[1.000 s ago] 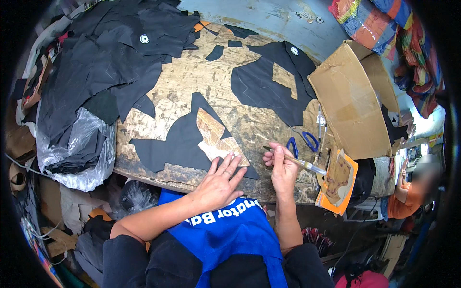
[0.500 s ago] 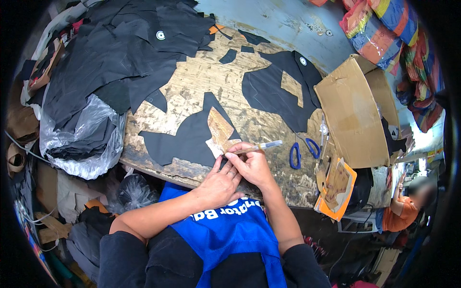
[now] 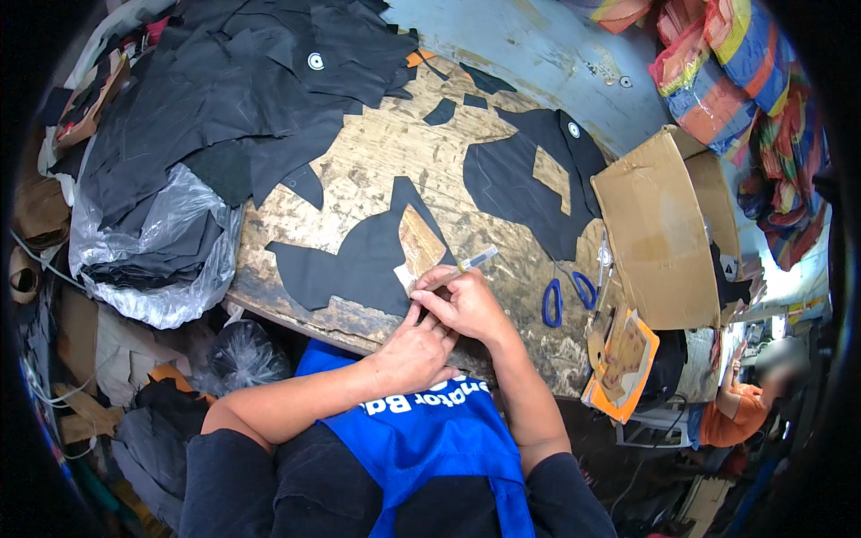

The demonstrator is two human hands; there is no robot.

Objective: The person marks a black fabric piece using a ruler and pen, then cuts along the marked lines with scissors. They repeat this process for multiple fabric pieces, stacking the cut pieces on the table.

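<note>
My right hand (image 3: 466, 309) pinches a clear-barrelled pen (image 3: 477, 260), its tip down at the near end of a small template. The template (image 3: 418, 240) is a brown, pointed piece with a pale near end, lying on a black fabric piece (image 3: 345, 262). My left hand (image 3: 414, 354) rests beside the right, its fingers stretched toward the template's near end and partly under the right hand. The exact contact point of pen and fingertips is hidden. To the right lie blue-handled scissors (image 3: 552, 303).
A large heap of black fabric (image 3: 224, 90) covers the wooden table's (image 3: 377, 134) left side, with a clear plastic bag (image 3: 161, 296) below it. At right stand a cardboard box (image 3: 655, 233) and an orange folder (image 3: 625, 368) bearing brown templates. A seated person (image 3: 734, 408) is beyond.
The view has shifted slightly. My right hand has turned the pen more upright, and both hands stay at the template's near end.
</note>
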